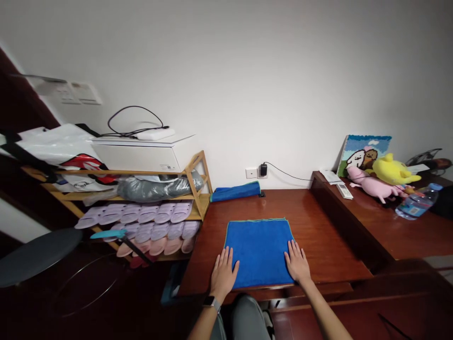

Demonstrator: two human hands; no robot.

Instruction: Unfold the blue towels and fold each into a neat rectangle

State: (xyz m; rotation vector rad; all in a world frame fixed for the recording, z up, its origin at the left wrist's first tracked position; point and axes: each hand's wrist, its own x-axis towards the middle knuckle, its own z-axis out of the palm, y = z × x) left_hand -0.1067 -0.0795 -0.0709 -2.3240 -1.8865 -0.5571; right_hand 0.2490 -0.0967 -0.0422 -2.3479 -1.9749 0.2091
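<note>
A blue cloth (260, 250) with a thin green edge lies spread out on the brown wooden desk (318, 236). My left hand (223, 274) rests flat at its left side, fingers stretched out and partly on the cloth. On the opposite side my right hand (297, 262) lies with fingers extended, its tips touching the cloth's right border. Neither hand grips anything. Toward the wall, a second blue cloth (235, 191), folded or rolled into a strip, lies along the desk's back left edge.
At left stands a wooden shoe rack (198, 208) with several slippers (146, 212) and a white box (141, 156) on top. A raised desk part at right bears a remote control (344, 191), plush toys (377, 184) and a water bottle (419, 203). A black charger (264, 169) is plugged into the wall.
</note>
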